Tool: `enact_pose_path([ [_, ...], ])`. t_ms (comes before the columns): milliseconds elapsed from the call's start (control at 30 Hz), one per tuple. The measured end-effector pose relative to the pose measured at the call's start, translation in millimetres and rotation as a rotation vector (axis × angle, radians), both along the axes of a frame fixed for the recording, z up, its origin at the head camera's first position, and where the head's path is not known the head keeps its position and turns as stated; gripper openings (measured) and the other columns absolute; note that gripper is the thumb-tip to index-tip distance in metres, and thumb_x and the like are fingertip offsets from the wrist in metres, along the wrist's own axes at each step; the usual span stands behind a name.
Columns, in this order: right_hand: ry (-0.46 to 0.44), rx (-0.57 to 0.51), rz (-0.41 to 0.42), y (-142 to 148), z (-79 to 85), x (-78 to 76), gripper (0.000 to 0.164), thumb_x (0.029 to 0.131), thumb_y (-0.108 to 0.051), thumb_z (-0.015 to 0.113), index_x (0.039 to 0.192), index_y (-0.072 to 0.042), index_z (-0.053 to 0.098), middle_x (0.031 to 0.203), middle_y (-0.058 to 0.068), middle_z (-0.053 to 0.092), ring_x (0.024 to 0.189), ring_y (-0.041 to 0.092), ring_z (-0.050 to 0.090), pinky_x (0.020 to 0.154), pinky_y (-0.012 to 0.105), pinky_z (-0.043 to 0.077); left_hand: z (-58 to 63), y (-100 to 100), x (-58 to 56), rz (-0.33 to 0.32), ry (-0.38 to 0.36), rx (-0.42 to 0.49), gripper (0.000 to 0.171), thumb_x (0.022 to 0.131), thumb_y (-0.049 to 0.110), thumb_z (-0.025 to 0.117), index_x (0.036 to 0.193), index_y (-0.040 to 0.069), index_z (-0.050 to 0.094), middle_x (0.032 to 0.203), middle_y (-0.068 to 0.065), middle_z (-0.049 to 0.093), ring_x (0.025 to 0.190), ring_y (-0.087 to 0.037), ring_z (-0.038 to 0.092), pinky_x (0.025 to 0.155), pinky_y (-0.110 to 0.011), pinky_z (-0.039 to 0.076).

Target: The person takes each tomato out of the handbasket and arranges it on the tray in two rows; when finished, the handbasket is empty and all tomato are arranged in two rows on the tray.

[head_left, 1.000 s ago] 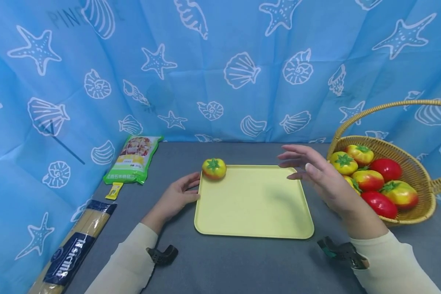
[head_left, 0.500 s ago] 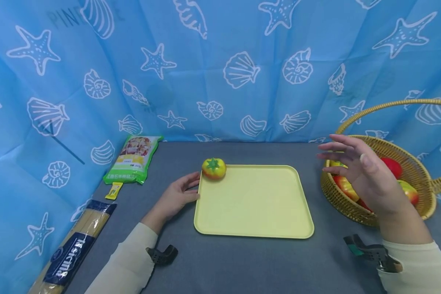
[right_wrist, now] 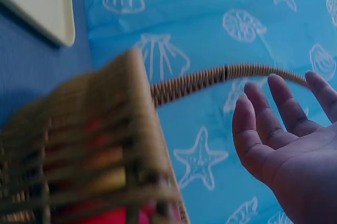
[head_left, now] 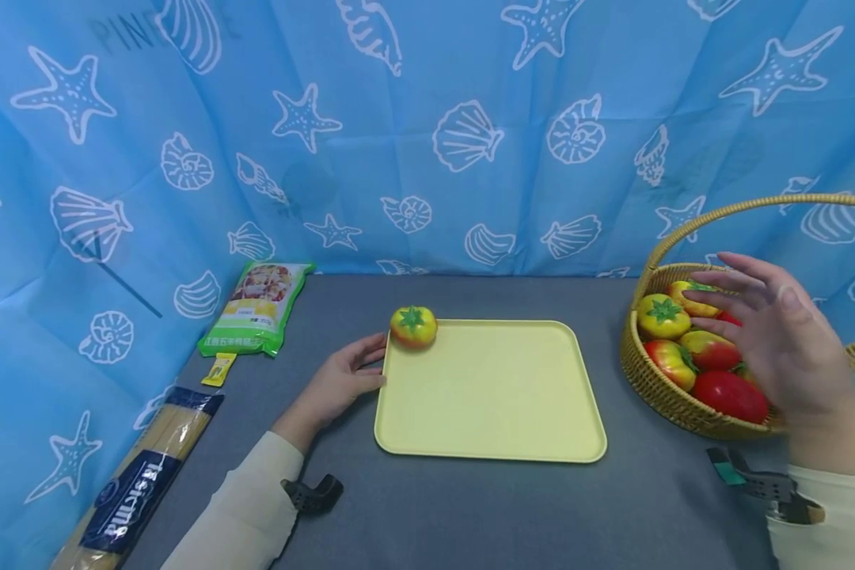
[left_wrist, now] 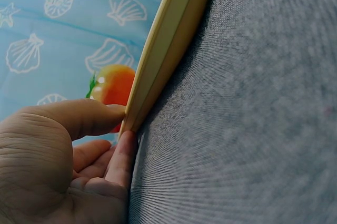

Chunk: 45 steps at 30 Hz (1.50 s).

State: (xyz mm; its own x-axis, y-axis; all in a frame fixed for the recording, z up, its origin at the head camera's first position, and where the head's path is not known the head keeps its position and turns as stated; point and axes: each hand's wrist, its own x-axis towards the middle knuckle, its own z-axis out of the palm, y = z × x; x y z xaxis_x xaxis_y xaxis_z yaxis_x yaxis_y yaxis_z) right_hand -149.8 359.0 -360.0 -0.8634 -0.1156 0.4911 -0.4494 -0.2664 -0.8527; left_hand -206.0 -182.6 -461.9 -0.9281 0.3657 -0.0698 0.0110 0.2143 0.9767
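Observation:
A yellow-and-red toy tomato [head_left: 413, 327] with a green leafy top sits in the far left corner of the pale yellow tray [head_left: 492, 396]. My left hand [head_left: 343, 376] touches the tray's left edge; in the left wrist view its thumb and fingertips [left_wrist: 124, 148] lie against the outer rim. My right hand [head_left: 791, 340] hangs over the right part of the wicker basket [head_left: 655, 400], fingers spread and holding nothing. Several more toy tomatoes [head_left: 661, 317] fill the basket, some red, some yellow and red. In the right wrist view the fingers are apart from the basket's handle [right_wrist: 210, 78].
Along the left side of the grey table [head_left: 427, 514] lie a green food bag [head_left: 260, 309], a small yellow sachet [head_left: 218, 369] and a pack of spaghetti [head_left: 142, 483]. A blue seashell curtain [head_left: 399, 119] hangs behind. The basket's handle arches high on the right.
My right hand has moved rightward from above the tray's far right corner to over the basket. The left hand, the tray and the toy tomato on it have stayed in place.

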Motion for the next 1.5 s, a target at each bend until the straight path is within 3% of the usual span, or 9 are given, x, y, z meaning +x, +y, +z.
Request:
enact_pose_path([
  [200, -0.041, 0.004, -0.133, 12, -3.3, 1.3, 0.048, 0.117, -0.011, 0.041, 0.162, 0.007, 0.042, 0.154, 0.020, 0.054, 0.135, 0.031, 0.053, 0.099, 0.029, 0.057, 2.1, 0, 1.1, 0.002, -0.005, 0.000, 0.076, 0.101, -0.001, 0.070, 0.168, -0.002, 0.034, 0.168, -0.023, 0.041, 0.145, -0.040, 0.052, 0.114, -0.046, 0.050],
  [533, -0.168, 0.073, -0.337, 34, -22.1, -2.9, 0.046, 0.115, -0.013, 0.047, 0.162, -0.011, 0.050, 0.154, 0.007, 0.052, 0.134, 0.021, 0.050, 0.093, 0.016, 0.053, 0.7, 2, 0.6, 0.011, -0.004, -0.008, 0.077, 0.101, 0.000, 0.071, 0.168, 0.000, 0.035, 0.167, -0.020, 0.044, 0.142, -0.037, 0.056, 0.112, -0.044, 0.052],
  [667, -0.221, 0.169, -0.393, 39, -26.8, -2.9, 0.049, 0.114, -0.018, 0.050, 0.163, -0.018, 0.047, 0.153, 0.002, 0.050, 0.132, 0.017, 0.048, 0.096, 0.015, 0.048, -0.1, 2, 0.5, 0.007, 0.000, -0.002, 0.077, 0.101, 0.000, 0.072, 0.168, -0.001, 0.035, 0.167, -0.020, 0.044, 0.142, -0.038, 0.055, 0.112, -0.044, 0.052],
  [900, -0.276, 0.570, -0.578, 44, -33.1, -1.9, 0.055, 0.116, -0.032, 0.047, 0.170, -0.023, 0.037, 0.147, -0.006, 0.047, 0.126, 0.008, 0.047, 0.091, 0.006, 0.045, -0.5, 1, -0.2, -0.003, 0.006, -0.003, 0.077, 0.101, 0.001, 0.072, 0.169, -0.001, 0.034, 0.168, -0.021, 0.042, 0.144, -0.038, 0.054, 0.113, -0.045, 0.051],
  [1100, -0.289, 0.713, -0.608, 41, -33.3, -4.3, 0.063, 0.114, -0.035, 0.051, 0.173, -0.017, 0.033, 0.153, 0.016, 0.043, 0.122, 0.003, 0.044, 0.095, 0.004, 0.040, -0.2, 0, 0.2, 0.002, -0.001, -0.004, 0.077, 0.101, 0.000, 0.072, 0.168, -0.001, 0.034, 0.168, -0.020, 0.041, 0.145, -0.038, 0.052, 0.113, -0.044, 0.051],
  [1200, -0.317, 0.782, -0.591, 40, -31.9, -6.3, 0.069, 0.113, -0.038, 0.053, 0.174, -0.013, 0.029, 0.160, 0.030, 0.037, 0.133, 0.022, 0.046, 0.111, 0.017, 0.038, 0.1, 0, 0.9, 0.003, -0.001, -0.006, 0.077, 0.101, 0.000, 0.072, 0.169, -0.001, 0.034, 0.168, -0.020, 0.042, 0.144, -0.038, 0.053, 0.113, -0.044, 0.051],
  [1300, -0.352, 0.857, -0.559, 40, -30.5, -8.5, 0.077, 0.112, -0.041, 0.057, 0.173, -0.008, 0.026, 0.161, 0.036, 0.034, 0.141, 0.050, 0.035, 0.118, 0.049, 0.042, 0.2, 0, 1.6, 0.006, 0.000, -0.009, 0.077, 0.101, 0.001, 0.072, 0.169, 0.000, 0.035, 0.168, -0.021, 0.042, 0.143, -0.038, 0.054, 0.113, -0.045, 0.051],
  [1367, -0.366, 0.897, -0.534, 40, -29.6, -9.7, 0.080, 0.110, -0.041, 0.060, 0.173, -0.005, 0.024, 0.160, 0.037, 0.035, 0.139, 0.060, 0.031, 0.111, 0.071, 0.043, -0.2, 1, 2.0, 0.010, 0.000, -0.013, 0.077, 0.101, 0.002, 0.072, 0.169, 0.000, 0.035, 0.167, -0.020, 0.043, 0.142, -0.038, 0.055, 0.113, -0.045, 0.051],
  [1500, -0.371, 0.960, -0.487, 40, -28.7, -11.7, 0.085, 0.108, -0.039, 0.065, 0.170, 0.002, 0.023, 0.156, 0.042, 0.035, 0.136, 0.066, 0.034, 0.098, 0.088, 0.038, -1.3, 1, 2.3, 0.016, 0.002, -0.018, 0.077, 0.101, 0.003, 0.072, 0.168, 0.001, 0.036, 0.166, -0.020, 0.044, 0.141, -0.038, 0.057, 0.113, -0.045, 0.051],
])
